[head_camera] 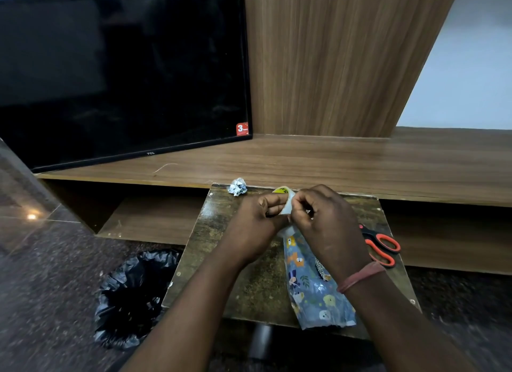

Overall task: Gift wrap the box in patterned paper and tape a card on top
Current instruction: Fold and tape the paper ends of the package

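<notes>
A black television [122,75] is standing at the far left on a long wooden shelf [332,161], and below it a bin lined with a black plastic bag [133,297] is sitting on the dark floor just beside the small worn table [221,247]. A crumpled scrap of paper [237,186] is lying at the table's far edge.

Over the middle of the table, the left hand [259,224] is curling its fingers around a roll of clear tape [284,198], holding it up off the surface. Touching it from the other side, the right hand [327,227] is pinching at the roll with thumb and fingertips drawn together; whether a strip is actually caught between them cannot be told.

The box in patterned paper [313,285], blue with small animals, is lying on the table directly beneath and nearer than the two hands, its length running from under the right palm toward the table's near edge, partly hidden by the right wrist. Neither hand is touching it. Orange-handled scissors [381,247] are resting on the table just to the right of the right hand.
</notes>
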